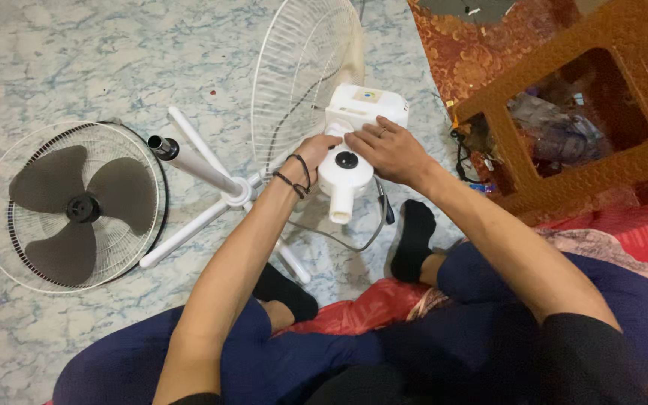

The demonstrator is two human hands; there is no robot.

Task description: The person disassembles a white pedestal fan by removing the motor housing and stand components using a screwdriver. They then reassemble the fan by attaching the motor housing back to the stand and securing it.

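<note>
A white fan motor housing (pixel 348 166) with a black knob stands upright in front of me, joined to a white rear wire guard (pixel 298 71). My left hand (pixel 313 151), with black bands on its wrist, grips the housing's left side. Across the top of the housing lies my right hand (pixel 385 148), fingers pressing down on it. A grey cord (pixel 360 241) runs from the housing over the floor.
A front wire guard with a dark three-blade propeller (pixel 75 205) lies flat at the left. A white cross-shaped fan stand with a pole (pixel 205 186) lies beside it. An orange plastic stool (pixel 577 105) stands at the right on a patterned mat. My crossed legs fill the foreground on the marbled floor.
</note>
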